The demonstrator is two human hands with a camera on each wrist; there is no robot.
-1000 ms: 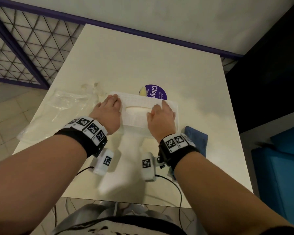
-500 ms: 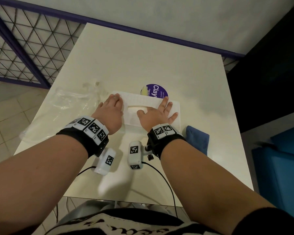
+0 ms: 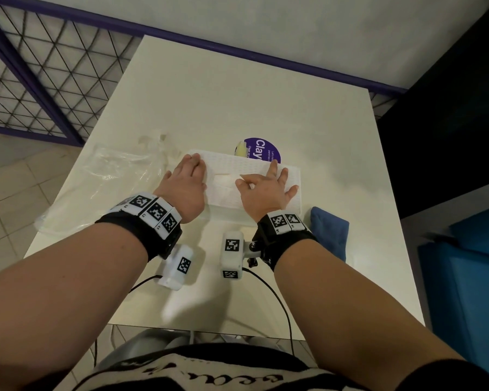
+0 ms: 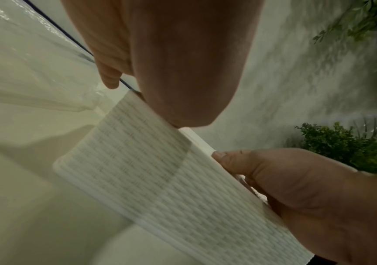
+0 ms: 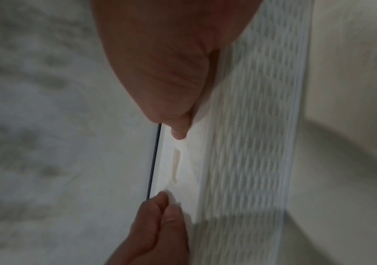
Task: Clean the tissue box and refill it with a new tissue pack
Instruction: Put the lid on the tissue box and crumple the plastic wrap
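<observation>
A white woven-pattern tissue box (image 3: 290, 182) lies on the white table (image 3: 237, 88), with a pale tissue (image 3: 223, 179) showing in its top slot. My left hand (image 3: 191, 170) rests flat on the box's left end, fingers straight toward the far edge. In the left wrist view the palm (image 4: 178, 71) presses the box's (image 4: 160, 179) top and the thumb (image 4: 246, 163) lies along its rim. My right hand (image 3: 244, 182) sits on the box's middle; thumb and forefinger pinch the tissue at the slot while the other fingers spread out. The right wrist view, blurred, shows that pinch (image 5: 167, 206) beside the slot (image 5: 176, 165).
A crumpled clear plastic wrapper (image 3: 110, 176) lies left of the box. A folded blue cloth (image 3: 329, 230) sits at the box's near right corner. A purple round label (image 3: 266, 150) lies just behind the box. A mesh railing (image 3: 40, 80) stands at the left.
My right hand slid left from the box's right half to the slot, spread its fingers, then brought thumb and forefinger together. The left hand and the box stayed put.
</observation>
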